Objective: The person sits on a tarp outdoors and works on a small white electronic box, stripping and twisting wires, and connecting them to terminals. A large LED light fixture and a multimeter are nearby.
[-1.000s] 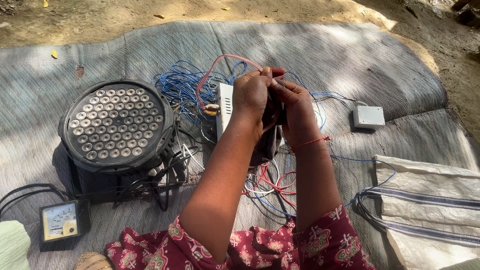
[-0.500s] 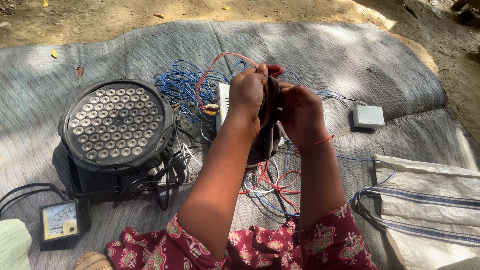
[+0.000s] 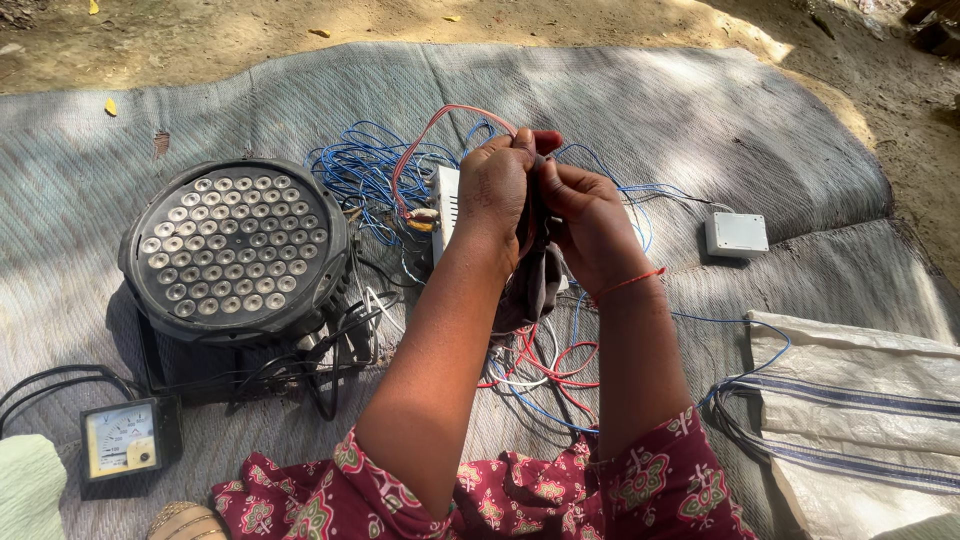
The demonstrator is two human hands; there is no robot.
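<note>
Where the grey mat (image 3: pixel 700 120) is spread over bare ground, electrical parts are seen laid out from left to right. At the far left edge a pale green cloth (image 3: pixel 25 485) is partly shown, and beside it a small meter (image 3: pixel 125 440) with a needle dial is set on the mat, black leads trailing from it. Next a round stage lamp (image 3: pixel 235 250), its face studded with small bulbs, is propped on its black bracket. Behind it a tangle of blue wire (image 3: pixel 360 170) is heaped near a white box with vents (image 3: pixel 445 200).

At centre, the left hand (image 3: pixel 495 190) and the right hand (image 3: pixel 590 215) are raised together above the mat, both closed on a dark, limp cloth-like piece (image 3: pixel 535 285) that hangs down between the wrists; a red wire (image 3: pixel 440 125) is looped up to the fingertips, where a red tip is also pinched. What exactly is being pinched cannot be told. The dark piece is judged soft and light, easily held by its upper edge; the thin wire is judged springy and best gripped close to its end.

Loose red, white and blue wires (image 3: pixel 545 375) are coiled below the hands. Further right a small white plastic box (image 3: pixel 737 233) is set, and at the far right a woven white sack (image 3: pixel 870 400) is laid.
</note>
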